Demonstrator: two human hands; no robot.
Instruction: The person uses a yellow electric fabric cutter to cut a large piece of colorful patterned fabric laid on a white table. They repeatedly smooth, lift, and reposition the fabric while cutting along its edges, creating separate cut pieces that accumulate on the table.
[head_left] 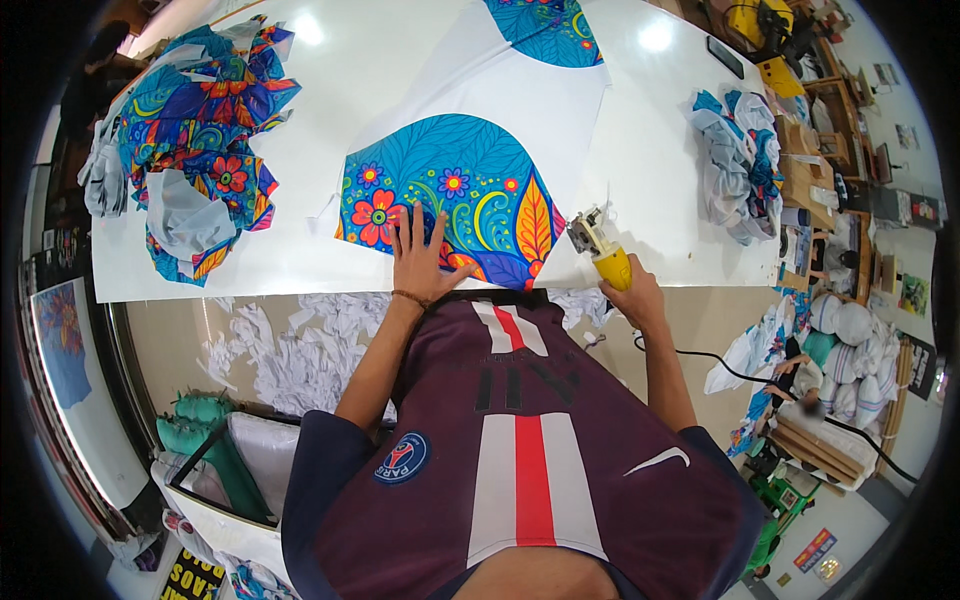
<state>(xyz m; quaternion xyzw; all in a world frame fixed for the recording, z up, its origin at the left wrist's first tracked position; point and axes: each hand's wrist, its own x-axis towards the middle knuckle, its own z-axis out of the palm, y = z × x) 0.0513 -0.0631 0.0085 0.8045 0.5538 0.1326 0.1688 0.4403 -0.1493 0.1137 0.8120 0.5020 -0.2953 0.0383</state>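
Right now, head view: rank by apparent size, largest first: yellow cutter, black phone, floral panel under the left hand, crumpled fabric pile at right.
1. Floral panel
2. Crumpled fabric pile
3. Yellow cutter, partly covered by the right hand
4. Black phone, near the table's far edge

A white table (660, 140) carries flowered fabric (480, 180), two cloth heaps (220, 110) and a phone (725, 57).

Textile-cutting workshop, identified by: white tabletop (655, 130) spread with printed fabric (470, 190); yellow corded cutter (604, 256), hand-held; white scraps (285, 350) strewn across the floor (720, 320); bulging sacks (848, 320) stacked at right.
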